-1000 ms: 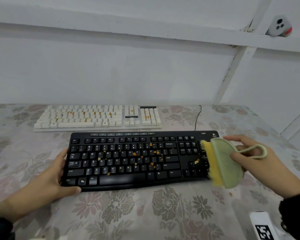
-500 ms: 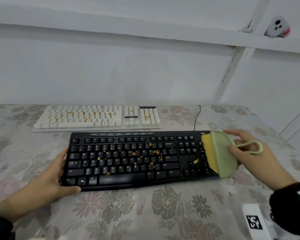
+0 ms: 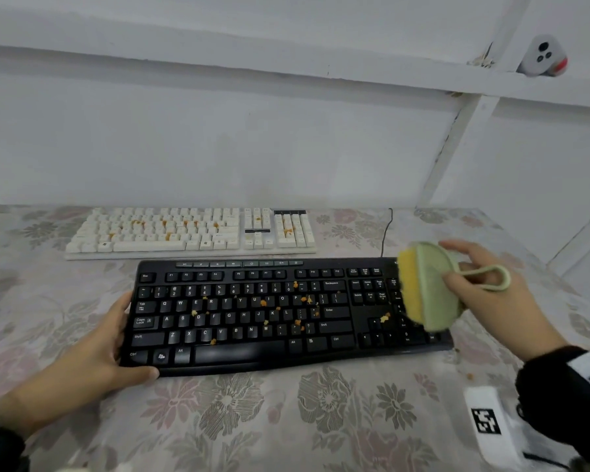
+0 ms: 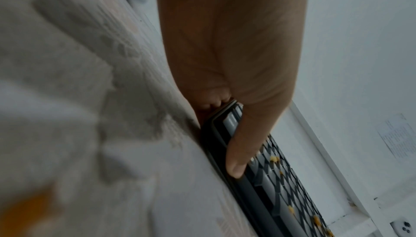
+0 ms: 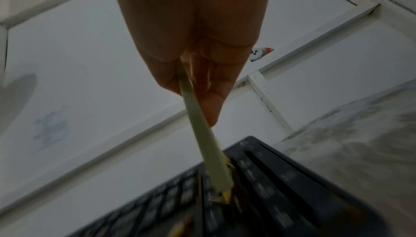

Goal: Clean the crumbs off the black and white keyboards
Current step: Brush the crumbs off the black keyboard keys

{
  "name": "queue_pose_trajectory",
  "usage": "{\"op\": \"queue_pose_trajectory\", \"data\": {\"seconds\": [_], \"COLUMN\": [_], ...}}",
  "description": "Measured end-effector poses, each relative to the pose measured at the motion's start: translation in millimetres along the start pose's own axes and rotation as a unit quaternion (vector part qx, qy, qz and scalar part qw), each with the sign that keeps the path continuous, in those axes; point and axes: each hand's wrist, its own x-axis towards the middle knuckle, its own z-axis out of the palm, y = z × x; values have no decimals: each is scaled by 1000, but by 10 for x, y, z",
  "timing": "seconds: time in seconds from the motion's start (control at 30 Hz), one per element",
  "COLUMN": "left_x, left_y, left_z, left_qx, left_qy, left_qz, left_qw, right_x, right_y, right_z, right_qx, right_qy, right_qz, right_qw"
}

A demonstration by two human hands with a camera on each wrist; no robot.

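left hand grips crumb-strewn black keyboard; right hand pinches green brush over its numpad.

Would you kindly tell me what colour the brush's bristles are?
Yellow bristles on a pale green brush; the head view shows it best.

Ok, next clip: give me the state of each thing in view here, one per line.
black keyboard: flat on the table, orange crumbs across its keys
white keyboard: flat behind the black one, crumbs on its keys, untouched
brush: held on edge at the black keyboard's right end, yellow bristles facing left
left hand: grips the black keyboard's left end, thumb on top
right hand: holds the brush
tablecloth: a few crumbs near the right
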Motion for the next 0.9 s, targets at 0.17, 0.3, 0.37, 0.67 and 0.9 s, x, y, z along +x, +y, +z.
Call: {"op": "queue_pose_trajectory", "data": {"seconds": [0.17, 0.3, 0.37, 0.67, 0.9], "left_x": [-5, 1, 0, -1, -1], "left_y": [30, 22, 11, -8, -3], "left_z": [26, 33, 29, 14, 7], "left_qx": [-19, -20, -22, -17, -17], "left_qy": [-4, -6, -6, -5, -8], "left_qz": [-1, 2, 2, -5, 3], "left_qw": [1000, 1000, 1000, 1000, 1000], "right_x": [-240, -58, 104, 46, -165], "right_y": [24, -86, -118, -12, -111], "right_z": [-98, -194, -163, 87, -93], "right_qx": [-12, 18, 47, 30, 42], "right_qy": [-100, -56, 5, -15, -94], "right_qz": [42, 27, 13, 47, 60], "right_qw": [994, 998, 999, 998, 993]}}
